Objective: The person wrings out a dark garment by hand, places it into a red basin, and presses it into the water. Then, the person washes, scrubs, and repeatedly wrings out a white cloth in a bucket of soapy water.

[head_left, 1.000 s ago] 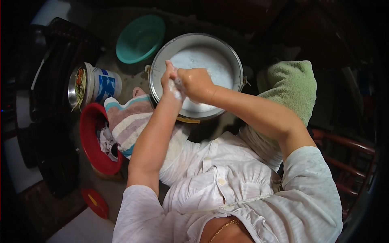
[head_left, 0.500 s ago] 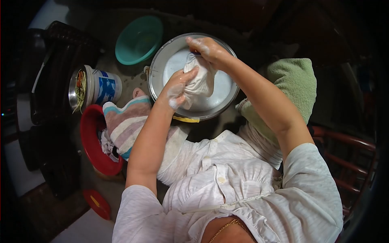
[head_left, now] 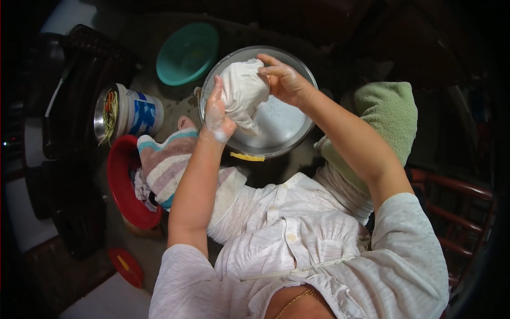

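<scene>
A wet white cloth (head_left: 245, 87), bunched up, is held over a large round metal basin (head_left: 311, 126) of pale, sudsy water (head_left: 284, 119). My left hand (head_left: 218, 114) grips the cloth from its left side, thumb pointing up along it, with foam on the wrist. At the upper right, my right hand (head_left: 288, 81) has its fingertips on the cloth's edge, and its palm is turned toward the cloth. The lower end of the cloth hangs loose above the water.
A green plastic basin (head_left: 183, 56) lies beyond on the left. Nearer are a white-and-blue bucket (head_left: 143, 113) with a metal bowl of scraps and a red basin (head_left: 119, 173) holding cloth. Towels cover both knees, one striped (head_left: 170, 162), one green (head_left: 390, 114). A reddish chair (head_left: 457, 186) stands right.
The twisted cloth has been loosened into a rounder bundle and lifted slightly up and left. My hands have moved apart, and the right fingers have opened from their tight grip.
</scene>
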Tool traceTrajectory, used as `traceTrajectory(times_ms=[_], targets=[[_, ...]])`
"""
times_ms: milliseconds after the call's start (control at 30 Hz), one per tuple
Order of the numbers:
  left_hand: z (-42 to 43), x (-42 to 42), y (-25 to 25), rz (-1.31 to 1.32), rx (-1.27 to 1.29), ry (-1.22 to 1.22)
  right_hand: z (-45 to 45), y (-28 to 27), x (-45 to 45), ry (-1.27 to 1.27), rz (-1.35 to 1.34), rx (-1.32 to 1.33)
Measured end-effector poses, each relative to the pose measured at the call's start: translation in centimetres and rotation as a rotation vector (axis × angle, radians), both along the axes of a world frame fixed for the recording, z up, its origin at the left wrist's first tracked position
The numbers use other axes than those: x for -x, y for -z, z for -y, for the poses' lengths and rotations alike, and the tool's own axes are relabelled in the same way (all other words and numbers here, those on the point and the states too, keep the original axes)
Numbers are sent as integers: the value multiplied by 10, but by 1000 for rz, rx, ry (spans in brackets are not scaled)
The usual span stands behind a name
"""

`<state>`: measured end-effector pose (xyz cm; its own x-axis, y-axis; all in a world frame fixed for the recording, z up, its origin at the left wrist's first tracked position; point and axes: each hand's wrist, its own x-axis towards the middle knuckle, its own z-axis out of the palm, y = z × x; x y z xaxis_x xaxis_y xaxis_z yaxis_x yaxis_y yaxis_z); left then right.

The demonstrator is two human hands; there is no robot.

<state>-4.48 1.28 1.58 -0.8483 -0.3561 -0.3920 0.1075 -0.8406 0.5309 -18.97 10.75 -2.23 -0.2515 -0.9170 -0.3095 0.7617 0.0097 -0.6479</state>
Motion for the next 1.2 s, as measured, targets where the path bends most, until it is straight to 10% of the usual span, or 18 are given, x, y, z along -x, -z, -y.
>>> traceTrajectory(times_ms=[433, 700, 800, 1100, 1200], targets=[[13, 3, 32, 232, 245, -311, 15, -11, -22, 217, -322, 25], [-17, 0, 18, 142, -14, -112, 11, -18, -77, 248, -1570, 21], [-34, 17, 11, 211, 31, -175, 15, -16, -48, 123, -1628, -415], [-26, 9, 5, 341, -56, -82, 11, -2, -76, 282, -1727, 82], [-28, 12, 9, 288, 30, -166, 23, 11, -34, 256, -1391, -255]])
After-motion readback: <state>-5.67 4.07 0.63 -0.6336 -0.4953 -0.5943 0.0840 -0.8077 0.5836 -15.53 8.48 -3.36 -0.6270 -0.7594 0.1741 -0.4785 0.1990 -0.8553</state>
